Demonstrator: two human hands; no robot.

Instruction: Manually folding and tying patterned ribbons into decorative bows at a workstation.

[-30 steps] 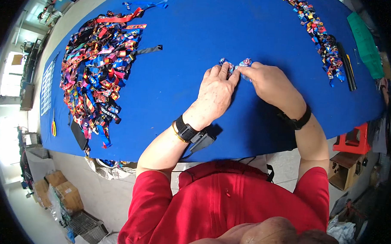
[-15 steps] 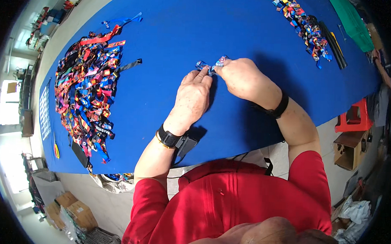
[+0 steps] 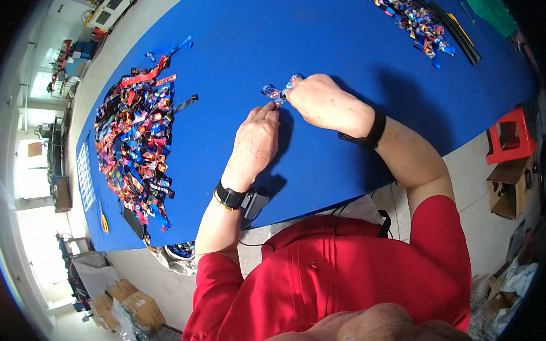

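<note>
A short blue printed ribbon [image 3: 271, 91], crumpled into a small loop or bow shape, lies on the blue tabletop in front of me. My right hand [image 3: 325, 101] is closed on its right end, with thumb and fingertips mostly hidden beneath the hand. From below, my left hand [image 3: 256, 141] reaches the ribbon's middle, its fingers pressed together and their tips against the lower edge. The left thumb is hidden. Each wrist wears a black band.
A big heap of colourful printed ribbon pieces [image 3: 139, 139] lies on the left. A smaller pile [image 3: 419, 22] sits at the far right beside dark rods [image 3: 455, 32] and a green bin [image 3: 492, 13]. A red stool [image 3: 510, 137] stands past the table's right edge.
My left fingertips have slid back from the top of the ribbon to its lower edge. The right hand keeps hold of its end. The whole view has shifted slightly.
</note>
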